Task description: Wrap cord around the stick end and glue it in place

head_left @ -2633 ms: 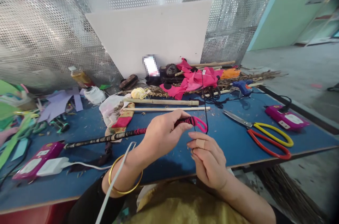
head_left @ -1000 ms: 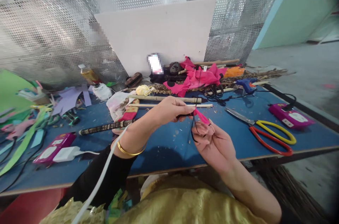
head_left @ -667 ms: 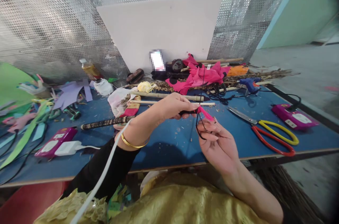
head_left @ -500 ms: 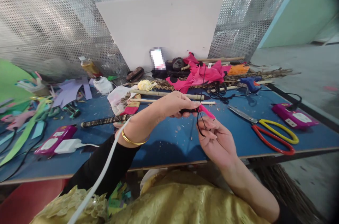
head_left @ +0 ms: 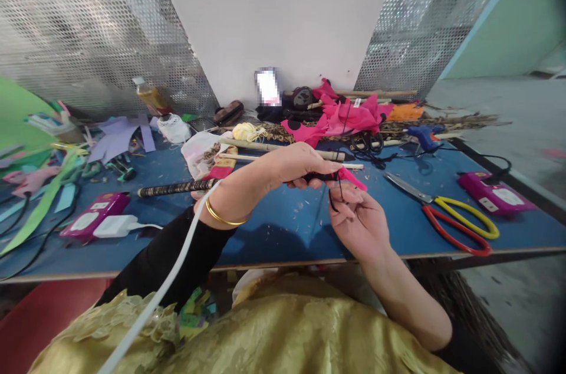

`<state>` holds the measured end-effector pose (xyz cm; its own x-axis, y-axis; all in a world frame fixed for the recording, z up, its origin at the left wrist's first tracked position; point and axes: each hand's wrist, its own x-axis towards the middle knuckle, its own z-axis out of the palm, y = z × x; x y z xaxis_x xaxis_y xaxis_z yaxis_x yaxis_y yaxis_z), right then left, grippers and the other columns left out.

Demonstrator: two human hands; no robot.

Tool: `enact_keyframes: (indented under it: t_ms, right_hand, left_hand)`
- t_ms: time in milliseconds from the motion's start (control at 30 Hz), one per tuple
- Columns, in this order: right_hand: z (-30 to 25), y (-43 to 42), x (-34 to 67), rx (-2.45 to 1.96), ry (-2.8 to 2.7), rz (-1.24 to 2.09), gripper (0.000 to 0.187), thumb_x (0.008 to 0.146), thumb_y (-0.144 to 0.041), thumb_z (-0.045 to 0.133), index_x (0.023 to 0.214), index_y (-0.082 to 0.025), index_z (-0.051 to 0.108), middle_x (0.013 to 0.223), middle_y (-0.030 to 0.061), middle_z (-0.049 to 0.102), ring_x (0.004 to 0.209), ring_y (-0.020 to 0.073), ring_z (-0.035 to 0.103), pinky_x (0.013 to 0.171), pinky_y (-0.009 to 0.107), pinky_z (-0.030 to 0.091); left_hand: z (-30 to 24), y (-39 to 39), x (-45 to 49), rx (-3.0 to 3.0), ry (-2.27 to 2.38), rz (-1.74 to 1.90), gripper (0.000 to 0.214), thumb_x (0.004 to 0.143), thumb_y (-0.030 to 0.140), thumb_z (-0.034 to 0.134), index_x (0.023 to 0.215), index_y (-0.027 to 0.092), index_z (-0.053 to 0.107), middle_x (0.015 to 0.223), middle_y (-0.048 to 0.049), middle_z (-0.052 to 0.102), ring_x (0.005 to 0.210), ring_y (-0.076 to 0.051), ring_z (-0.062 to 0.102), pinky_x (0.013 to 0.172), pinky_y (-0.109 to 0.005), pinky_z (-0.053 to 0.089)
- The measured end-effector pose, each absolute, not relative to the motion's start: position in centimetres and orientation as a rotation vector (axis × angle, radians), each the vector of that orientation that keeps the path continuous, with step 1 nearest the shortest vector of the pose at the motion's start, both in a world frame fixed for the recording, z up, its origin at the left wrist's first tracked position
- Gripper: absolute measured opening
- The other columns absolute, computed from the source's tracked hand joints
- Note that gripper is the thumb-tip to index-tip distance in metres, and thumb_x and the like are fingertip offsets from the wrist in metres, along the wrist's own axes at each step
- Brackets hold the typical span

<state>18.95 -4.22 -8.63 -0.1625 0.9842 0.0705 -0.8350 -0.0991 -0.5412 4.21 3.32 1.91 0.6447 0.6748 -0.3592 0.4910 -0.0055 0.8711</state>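
Observation:
My left hand (head_left: 294, 169) is closed round the right end of a long stick (head_left: 177, 188) wrapped in black and patterned thread, held just above the blue table (head_left: 274, 226). A pink strip (head_left: 354, 178) juts from the stick's end past my fingers. My right hand (head_left: 358, 217) is just below that end, fingers pinched on a thin black thread (head_left: 339, 194) that loops down from the stick and also runs up toward the back of the table.
Red-and-yellow scissors (head_left: 446, 217) lie to the right, with a purple device (head_left: 495, 197) beyond them. Another purple device with a white charger (head_left: 99, 223) lies left. Bamboo sticks (head_left: 283, 153), pink cloth (head_left: 345, 117), a blue glue gun (head_left: 422, 135) and paper scraps (head_left: 119, 141) crowd the back.
The stick's end has been lifted off the table and drawn toward me. My right hand turned palm up under it and closed on the black thread.

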Motion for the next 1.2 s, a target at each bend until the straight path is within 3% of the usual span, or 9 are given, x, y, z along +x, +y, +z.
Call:
enact_keyframes:
  t_ms: [200, 433, 633, 900, 1200]
  right_hand:
    - [-9.9, -1.7, 19.3, -0.378, -0.612, 1.71, 0.026, 0.086, -0.023, 0.052, 0.063, -0.022, 0.039, 0.055, -0.006, 0.03, 0.046, 0.0093, 0.032, 0.035, 0.015, 0.031]
    - [-7.8, 0.0, 20.0, -0.511, -0.646, 1.907, 0.022, 0.084, -0.018, 0.054, 0.067, -0.019, 0.041, 0.058, -0.0082, 0.029, 0.044, 0.005, 0.025, 0.041, 0.013, 0.037]
    - [-5.5, -0.1, 20.0, -0.665, -0.752, 1.98, 0.025, 0.08, -0.022, 0.06, 0.063, -0.018, 0.041, 0.055, -0.0081, 0.031, 0.042, 0.0034, 0.023, 0.034, 0.012, 0.019]
    - [-4.1, -1.5, 19.2, -0.78, -0.912, 1.823, 0.031, 0.079, -0.028, 0.064, 0.057, -0.016, 0.045, 0.051, -0.0057, 0.039, 0.04, 0.0026, 0.025, 0.038, 0.017, 0.012]
    - [-4.0, -3.1, 18.1, -0.864, -1.203, 1.459, 0.037, 0.083, -0.034, 0.059, 0.054, -0.017, 0.044, 0.05, -0.0053, 0.038, 0.046, 0.0052, 0.028, 0.045, 0.022, 0.019]
  left_hand:
    - [1.0, 2.3, 3.7, 1.688, 0.813, 0.207, 0.035, 0.082, 0.043, 0.057, 0.065, 0.013, 0.063, 0.052, 0.003, 0.046, 0.043, -0.005, 0.03, 0.041, -0.022, 0.02]
    - [-0.7, 0.7, 3.0, 1.921, 0.657, 0.234, 0.035, 0.087, 0.034, 0.047, 0.057, 0.016, 0.05, 0.054, 0.0036, 0.044, 0.051, -0.008, 0.038, 0.051, -0.023, 0.03]
    - [-1.3, -0.1, 2.9, 1.993, 0.645, 0.26, 0.031, 0.086, 0.025, 0.047, 0.056, 0.016, 0.05, 0.054, 0.0042, 0.046, 0.052, -0.008, 0.04, 0.053, -0.022, 0.032]
    - [-2.4, -0.6, 2.9, 1.954, 0.708, 0.249, 0.026, 0.082, 0.024, 0.052, 0.057, 0.015, 0.054, 0.054, 0.004, 0.052, 0.053, -0.009, 0.045, 0.054, -0.021, 0.034]
    - [-3.3, -0.6, 3.1, 1.979, 0.785, 0.227, 0.023, 0.08, 0.025, 0.051, 0.063, 0.014, 0.063, 0.056, 0.0026, 0.056, 0.056, -0.011, 0.051, 0.055, -0.02, 0.038]
